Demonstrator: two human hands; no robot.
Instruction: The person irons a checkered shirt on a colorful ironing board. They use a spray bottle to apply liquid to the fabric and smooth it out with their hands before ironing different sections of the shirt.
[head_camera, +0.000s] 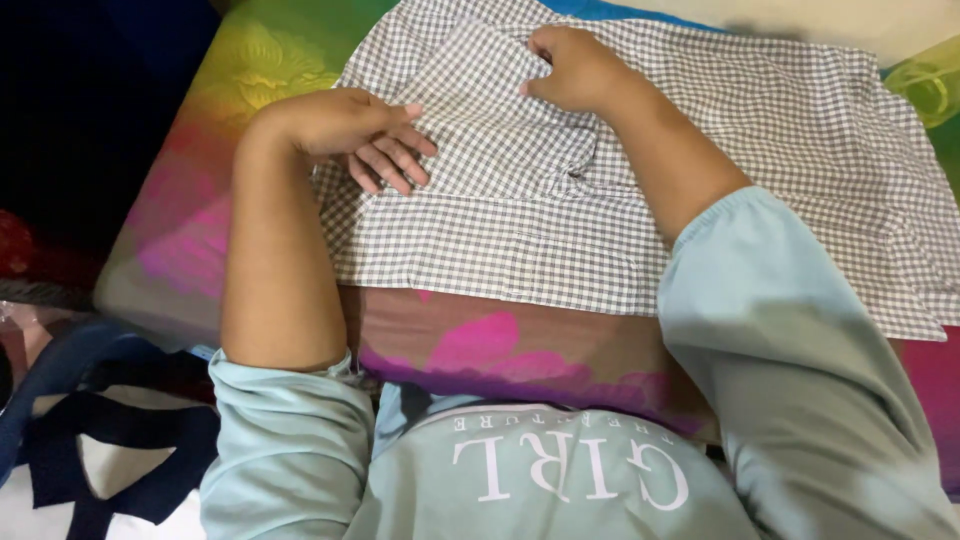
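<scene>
A grey-and-white checked shirt lies spread flat on a bed with a bright floral sheet. My left hand rests palm down on the shirt's left part, fingers slightly apart and pointing right. My right hand presses on the cloth near the top middle, fingers curled over a folded flap of the fabric. Whether it pinches the fold or only presses on it is unclear. Both forearms are bare, with light blue sleeves pushed up.
The bed's near edge runs across the middle, right against my body. A dark blue and white bundle of cloth lies at the lower left beside the bed. The area at the upper left is dark.
</scene>
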